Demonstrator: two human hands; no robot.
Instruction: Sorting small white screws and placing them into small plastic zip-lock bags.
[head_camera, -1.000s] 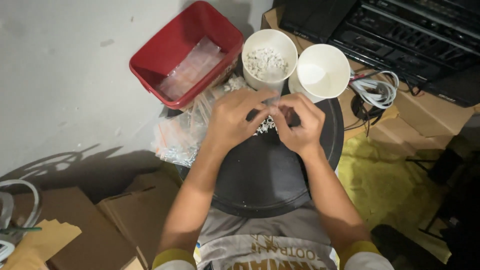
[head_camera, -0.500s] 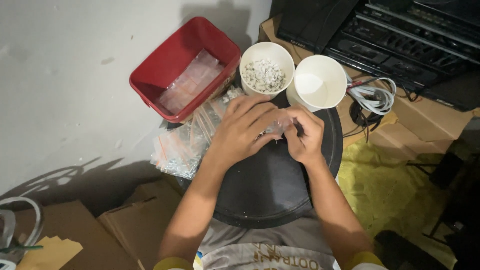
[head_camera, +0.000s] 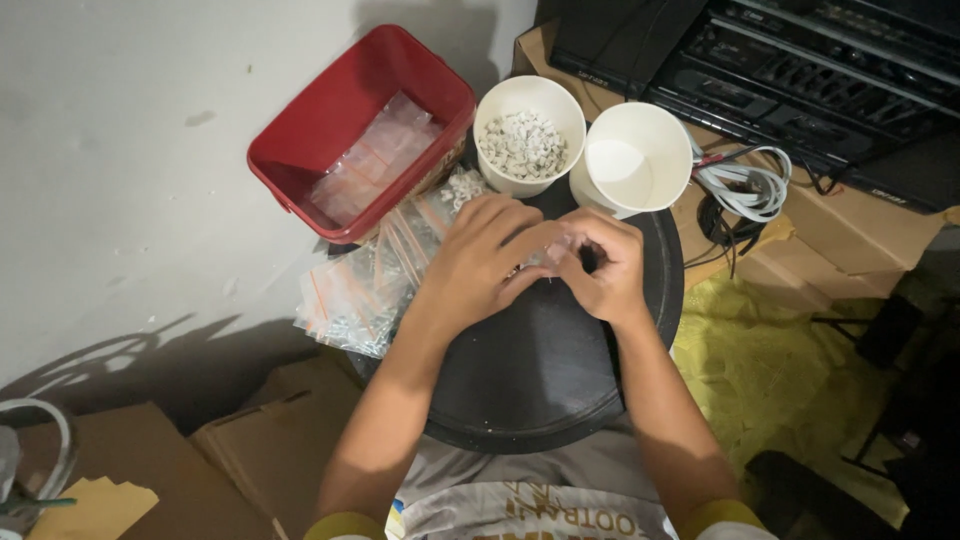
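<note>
Black stereo (head_camera: 800, 70) on cardboard boxes (head_camera: 850, 230), coiled white cable (head_camera: 745, 190), yellow cloth (head_camera: 760, 370).

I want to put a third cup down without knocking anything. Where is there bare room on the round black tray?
Bare tray lies between the forearms, toward the near rim. The far edge is crowded: two white cups, bag pile, left hand, right hand.

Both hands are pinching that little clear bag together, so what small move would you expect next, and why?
Probably a press along the bag mouth to seal it: the left hand and right hand pinch it together over the black tray, and sealed bags lie piled at the left.
</note>
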